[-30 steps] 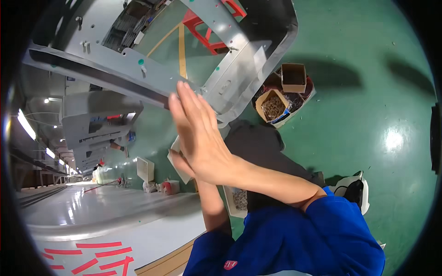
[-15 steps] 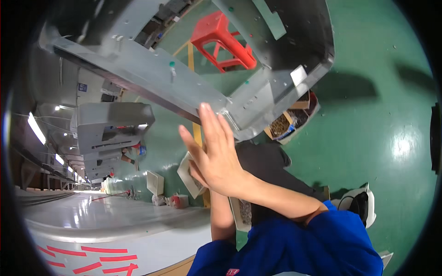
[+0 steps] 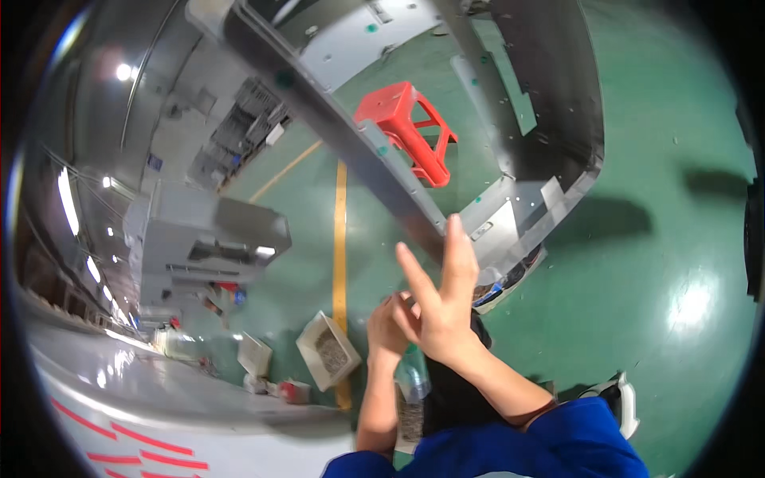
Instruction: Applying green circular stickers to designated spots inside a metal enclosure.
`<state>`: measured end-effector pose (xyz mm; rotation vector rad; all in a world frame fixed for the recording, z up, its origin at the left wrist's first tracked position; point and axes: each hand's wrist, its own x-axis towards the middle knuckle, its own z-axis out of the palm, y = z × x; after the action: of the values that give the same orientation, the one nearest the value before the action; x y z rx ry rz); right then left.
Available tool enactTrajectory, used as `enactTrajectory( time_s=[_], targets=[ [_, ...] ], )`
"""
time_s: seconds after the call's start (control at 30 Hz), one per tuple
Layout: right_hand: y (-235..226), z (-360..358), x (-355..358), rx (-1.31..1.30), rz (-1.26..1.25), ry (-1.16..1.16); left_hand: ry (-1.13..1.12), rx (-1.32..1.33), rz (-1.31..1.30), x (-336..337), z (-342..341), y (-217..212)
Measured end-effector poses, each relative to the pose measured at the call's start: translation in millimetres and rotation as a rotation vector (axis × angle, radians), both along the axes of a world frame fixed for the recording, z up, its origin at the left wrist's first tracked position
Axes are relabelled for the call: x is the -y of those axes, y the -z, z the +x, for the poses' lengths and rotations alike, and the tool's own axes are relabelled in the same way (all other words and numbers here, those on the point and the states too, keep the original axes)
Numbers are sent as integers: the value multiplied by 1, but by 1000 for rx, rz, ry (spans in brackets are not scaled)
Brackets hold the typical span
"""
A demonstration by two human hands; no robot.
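Note:
A large grey metal frame [image 3: 374,163] with rounded corners and green dots slants across the upper part of the view. My right hand [image 3: 448,315] is at its lower corner, two fingers stretched up against or just in front of the edge; contact is unclear. The other fingers of that hand are bent toward my left hand [image 3: 386,331]. My left hand is just beside it, its fingers curled and partly covered, so what they hold is hidden. Below both hands is a clear plastic bottle [image 3: 413,376] with some green near its top; whether a hand touches it is unclear.
Beyond the frame stands a red plastic stool [image 3: 398,111]. White bins of small parts [image 3: 328,350] are on the green floor at left, near a yellow line [image 3: 340,239]. A grey housing [image 3: 211,239] stands farther left. A pale table [image 3: 199,430] with red strips fills the lower left.
The view has turned, shifting the frame and stool. My left hand, earlier hidden behind the right, now shows with curled fingers. My right hand appears farther right, its fingers spread wider.

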<state>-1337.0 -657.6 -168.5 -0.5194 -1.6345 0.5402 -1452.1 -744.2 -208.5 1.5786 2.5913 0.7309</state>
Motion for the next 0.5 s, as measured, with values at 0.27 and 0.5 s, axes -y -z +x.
enactTrajectory(
  time_s=[0.27, 0.5],
  targets=[
    [0, 41, -30, 16, 146, 329, -91, 87, 126, 12, -23, 64],
    [14, 97, -72, 43, 390, 610, -189, 119, 182, 40, -21, 69]
  ],
)
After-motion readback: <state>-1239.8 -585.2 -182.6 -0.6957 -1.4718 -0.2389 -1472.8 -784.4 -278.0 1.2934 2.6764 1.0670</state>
